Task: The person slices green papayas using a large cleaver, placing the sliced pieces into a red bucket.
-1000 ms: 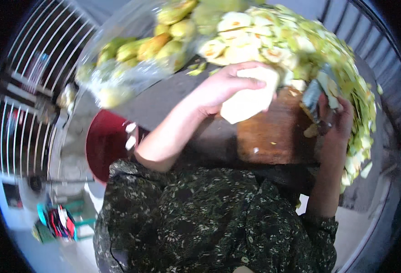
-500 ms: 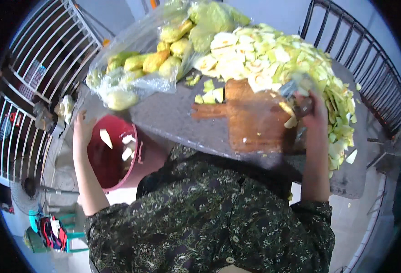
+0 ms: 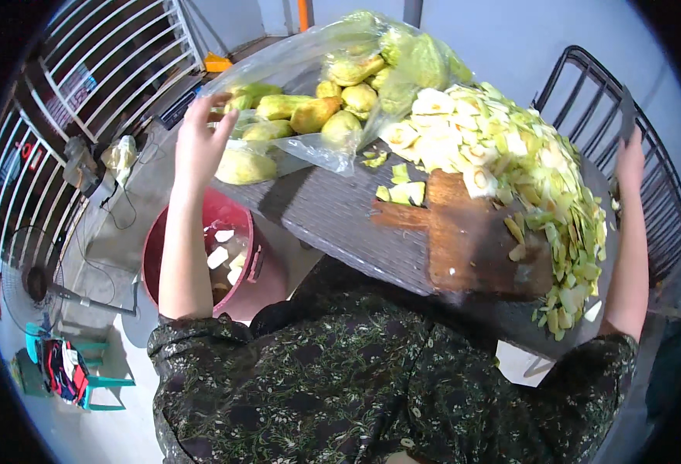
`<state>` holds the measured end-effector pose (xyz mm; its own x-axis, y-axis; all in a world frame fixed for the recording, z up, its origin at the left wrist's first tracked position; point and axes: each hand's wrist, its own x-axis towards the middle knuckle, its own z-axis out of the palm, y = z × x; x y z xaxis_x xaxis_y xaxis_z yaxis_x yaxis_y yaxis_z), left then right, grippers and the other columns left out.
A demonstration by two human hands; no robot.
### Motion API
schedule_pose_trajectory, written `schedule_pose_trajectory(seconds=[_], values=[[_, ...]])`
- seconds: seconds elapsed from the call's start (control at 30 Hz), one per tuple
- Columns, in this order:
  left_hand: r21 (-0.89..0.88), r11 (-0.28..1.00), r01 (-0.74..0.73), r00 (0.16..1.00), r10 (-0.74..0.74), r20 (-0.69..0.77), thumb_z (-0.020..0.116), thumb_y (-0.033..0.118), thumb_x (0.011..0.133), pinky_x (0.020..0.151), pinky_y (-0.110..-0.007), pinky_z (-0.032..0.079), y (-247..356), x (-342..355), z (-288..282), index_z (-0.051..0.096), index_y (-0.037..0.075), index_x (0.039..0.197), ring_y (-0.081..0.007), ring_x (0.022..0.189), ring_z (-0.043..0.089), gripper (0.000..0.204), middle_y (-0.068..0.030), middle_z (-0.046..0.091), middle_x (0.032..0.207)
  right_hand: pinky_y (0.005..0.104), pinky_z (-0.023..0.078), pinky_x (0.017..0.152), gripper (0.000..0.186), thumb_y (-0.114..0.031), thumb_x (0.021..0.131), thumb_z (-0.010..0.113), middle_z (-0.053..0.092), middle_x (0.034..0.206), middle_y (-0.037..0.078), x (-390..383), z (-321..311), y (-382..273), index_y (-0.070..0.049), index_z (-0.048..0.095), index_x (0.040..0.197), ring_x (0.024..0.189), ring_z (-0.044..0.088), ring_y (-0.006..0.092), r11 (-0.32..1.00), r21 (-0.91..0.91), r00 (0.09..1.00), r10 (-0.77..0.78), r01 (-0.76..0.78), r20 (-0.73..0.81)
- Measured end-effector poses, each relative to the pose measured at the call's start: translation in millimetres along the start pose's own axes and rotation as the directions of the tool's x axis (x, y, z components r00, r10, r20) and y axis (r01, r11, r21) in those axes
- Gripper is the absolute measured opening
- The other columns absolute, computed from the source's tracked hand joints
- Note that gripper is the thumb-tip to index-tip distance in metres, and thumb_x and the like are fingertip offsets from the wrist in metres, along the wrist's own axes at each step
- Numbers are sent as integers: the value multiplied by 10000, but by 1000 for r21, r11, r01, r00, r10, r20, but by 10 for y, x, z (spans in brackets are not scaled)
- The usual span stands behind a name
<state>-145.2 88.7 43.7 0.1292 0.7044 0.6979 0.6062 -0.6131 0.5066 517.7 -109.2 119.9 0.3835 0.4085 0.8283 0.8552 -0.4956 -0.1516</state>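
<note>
My left hand (image 3: 199,143) is raised with its fingers spread and empty, right at the edge of a clear plastic bag (image 3: 309,151) full of green-yellow fruits (image 3: 313,114). Out at the table's right end, my right hand (image 3: 631,162) grips a knife (image 3: 626,112) with the blade pointing up. Between the hands a wooden cutting board (image 3: 472,240) lies on the grey table (image 3: 332,213), with a few cut pieces (image 3: 404,192) at its far corner. A big heap of pale peels and slices (image 3: 526,158) lies behind and to the right of the board.
A red bucket (image 3: 158,255) holding white fruit pieces stands on the floor below the table's left end. White metal bars (image 3: 85,69) run along the left, a black metal chair back (image 3: 650,178) is at the right, and a fan (image 3: 27,286) and a teal stool (image 3: 85,371) stand at the lower left.
My left hand carried a white slice off the board, dropped down over the red bucket, and has now risen empty to the bag. My right hand with the knife moved right, off the board.
</note>
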Motion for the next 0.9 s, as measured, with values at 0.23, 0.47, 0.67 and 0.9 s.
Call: schedule_pose_trajectory(seconds=[0.23,0.47,0.67,0.9], values=[[101,993,67,993,-76,92,615,182,851,741,-295,487,-332,189,-39,636,34,1036,-191,800,647,238,-96,664,890,365,421,931,375,-94,931,499,500,1224,189,-795,-795,64,-62,435,1299,1142,503,328,920,-144,927,-344,364,150],[65,998,3,977,-17,211,583,171,863,770,-289,499,-501,604,262,641,33,1053,-206,870,665,242,-129,682,930,300,432,580,357,-117,853,637,509,699,121,-1780,-1400,288,-39,530,1184,587,469,213,978,-90,900,-134,187,415],[579,717,-388,746,-125,654,678,223,692,880,-426,476,-837,1154,1317,584,119,1172,-299,1072,582,500,-160,610,1150,295,429,581,314,-113,844,641,498,692,116,-1840,-1530,171,-8,550,1125,588,457,203,992,-83,897,-49,94,439],[415,774,-479,400,-229,888,757,299,583,909,-409,456,-1173,1451,1839,539,111,1209,-324,1086,563,689,-168,601,1158,268,382,546,296,-74,825,654,437,648,90,-2055,-1870,34,25,558,1087,581,399,165,998,-39,925,-24,42,379]])
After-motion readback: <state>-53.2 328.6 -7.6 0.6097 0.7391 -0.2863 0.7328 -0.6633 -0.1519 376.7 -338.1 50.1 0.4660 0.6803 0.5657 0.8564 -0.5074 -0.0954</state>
